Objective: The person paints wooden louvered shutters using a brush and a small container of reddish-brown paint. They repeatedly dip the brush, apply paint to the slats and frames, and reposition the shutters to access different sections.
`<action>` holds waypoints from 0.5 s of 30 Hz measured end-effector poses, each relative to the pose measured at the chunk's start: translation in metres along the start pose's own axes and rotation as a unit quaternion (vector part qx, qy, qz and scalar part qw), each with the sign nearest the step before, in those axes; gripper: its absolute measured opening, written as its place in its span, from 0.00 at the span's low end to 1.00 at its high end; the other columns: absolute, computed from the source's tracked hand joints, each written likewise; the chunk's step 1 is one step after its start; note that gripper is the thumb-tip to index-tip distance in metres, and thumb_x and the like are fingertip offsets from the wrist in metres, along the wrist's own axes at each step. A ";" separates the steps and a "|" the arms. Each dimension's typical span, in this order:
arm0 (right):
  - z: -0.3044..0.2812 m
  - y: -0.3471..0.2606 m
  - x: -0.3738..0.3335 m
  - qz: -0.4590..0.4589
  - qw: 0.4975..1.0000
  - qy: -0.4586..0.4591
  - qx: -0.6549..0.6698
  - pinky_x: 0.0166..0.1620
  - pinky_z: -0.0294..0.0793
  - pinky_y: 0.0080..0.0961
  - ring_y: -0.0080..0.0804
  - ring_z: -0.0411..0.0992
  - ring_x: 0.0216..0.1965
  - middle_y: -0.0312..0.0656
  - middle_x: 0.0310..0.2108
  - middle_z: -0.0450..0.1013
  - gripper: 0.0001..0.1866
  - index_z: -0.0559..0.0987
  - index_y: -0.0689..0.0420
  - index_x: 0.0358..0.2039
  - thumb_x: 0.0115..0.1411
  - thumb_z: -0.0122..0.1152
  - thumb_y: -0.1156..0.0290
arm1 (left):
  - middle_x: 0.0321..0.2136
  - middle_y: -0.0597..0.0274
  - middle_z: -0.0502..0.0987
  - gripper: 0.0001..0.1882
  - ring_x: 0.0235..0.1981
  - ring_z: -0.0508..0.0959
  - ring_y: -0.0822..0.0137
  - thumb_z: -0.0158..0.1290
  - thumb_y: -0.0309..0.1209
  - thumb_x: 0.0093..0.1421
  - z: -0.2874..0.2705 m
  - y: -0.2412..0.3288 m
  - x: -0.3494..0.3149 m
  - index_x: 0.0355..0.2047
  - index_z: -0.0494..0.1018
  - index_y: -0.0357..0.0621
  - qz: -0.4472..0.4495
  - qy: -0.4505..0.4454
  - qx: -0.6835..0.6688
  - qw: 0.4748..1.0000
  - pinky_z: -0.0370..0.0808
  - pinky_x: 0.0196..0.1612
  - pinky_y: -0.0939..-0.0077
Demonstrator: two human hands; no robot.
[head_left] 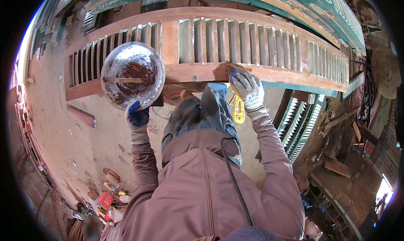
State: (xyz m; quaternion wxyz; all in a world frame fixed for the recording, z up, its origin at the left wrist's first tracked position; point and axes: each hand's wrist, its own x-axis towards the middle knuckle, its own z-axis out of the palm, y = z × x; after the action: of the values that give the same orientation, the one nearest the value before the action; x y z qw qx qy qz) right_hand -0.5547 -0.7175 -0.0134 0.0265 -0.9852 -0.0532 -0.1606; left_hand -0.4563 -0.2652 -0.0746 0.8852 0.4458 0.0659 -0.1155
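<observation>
My left hand (138, 116), in a white glove with blue on its fingers, grips the near rim of a round metal bowl (110, 67). Reddish-brown paste (136, 72) coats the bowl's inside, and a flat wooden strip (122, 80) lies across it. A long louvred wooden shutter (198, 72) stretches across in front of me, with the bowl covering part of its left end. My right hand (247, 87), gloved likewise, is closed on what looks like a putty knife (235, 67). Its paste-smeared blade rests against the shutter's near rail; the handle is hidden by my fingers.
Green-edged shutters (290, 9) lie beyond the work. Another louvred panel (301, 119) leans at the right. A yellow object with holes (238, 109) sits beside my knee. A reddish roll (81, 116) lies on the floor at left, with scattered scraps (107, 199) nearer.
</observation>
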 end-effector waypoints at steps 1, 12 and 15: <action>0.002 0.000 0.000 -0.007 1.000 -0.017 -0.014 0.51 0.74 0.38 0.33 0.75 0.49 0.30 0.47 0.78 0.17 0.83 0.44 0.41 0.48 0.69 0.61 | 0.48 0.48 0.76 0.11 0.50 0.77 0.50 0.50 0.27 0.65 -0.007 -0.001 0.000 0.42 0.76 0.31 0.003 0.014 0.017 1.000 0.78 0.54 0.53; -0.007 0.001 0.019 0.037 0.999 -0.014 0.035 0.49 0.74 0.35 0.32 0.76 0.47 0.28 0.44 0.80 0.15 0.84 0.45 0.40 0.50 0.68 0.60 | 0.49 0.48 0.76 0.11 0.54 0.75 0.50 0.50 0.28 0.64 -0.011 0.011 0.004 0.42 0.76 0.35 -0.083 0.026 -0.073 0.994 0.73 0.59 0.47; -0.011 0.007 0.013 0.023 0.997 -0.035 0.068 0.50 0.74 0.35 0.32 0.76 0.47 0.29 0.46 0.80 0.16 0.84 0.44 0.41 0.49 0.67 0.61 | 0.50 0.48 0.76 0.11 0.53 0.75 0.50 0.49 0.28 0.64 -0.012 0.009 0.003 0.43 0.75 0.34 -0.052 0.005 -0.015 0.999 0.73 0.59 0.46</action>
State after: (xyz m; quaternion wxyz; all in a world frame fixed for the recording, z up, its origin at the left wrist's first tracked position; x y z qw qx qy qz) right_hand -0.5451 -0.7243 0.0008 0.0955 -0.9872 -0.0419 -0.1210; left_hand -0.4507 -0.2503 -0.0753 0.8843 0.4289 0.0954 -0.1582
